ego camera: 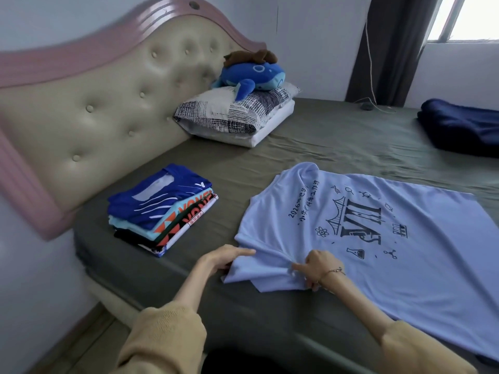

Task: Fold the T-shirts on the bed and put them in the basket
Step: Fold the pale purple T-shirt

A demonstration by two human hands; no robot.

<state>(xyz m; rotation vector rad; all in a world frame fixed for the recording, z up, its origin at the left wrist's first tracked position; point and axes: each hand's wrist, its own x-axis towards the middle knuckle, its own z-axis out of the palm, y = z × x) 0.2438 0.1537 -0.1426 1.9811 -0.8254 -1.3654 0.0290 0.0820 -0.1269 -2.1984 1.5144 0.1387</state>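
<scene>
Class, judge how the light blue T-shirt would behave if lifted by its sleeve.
Probably floppy: the light blue T-shirt bunches where the left hand and right hand pinch it. Likely light, lying thin and flat on the bed.

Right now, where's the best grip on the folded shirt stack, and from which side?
Take the folded shirt stack by its two short ends, hands sliding under the bottom shirt from the near bed edge. It lies flat and square, layers loose, so lifting from below should keep them together. Both hands are busy on the light blue shirt.

Your single head view looks forward and down over the bed (337, 136), close above your left hand (226, 259) and right hand (320, 268).
</scene>
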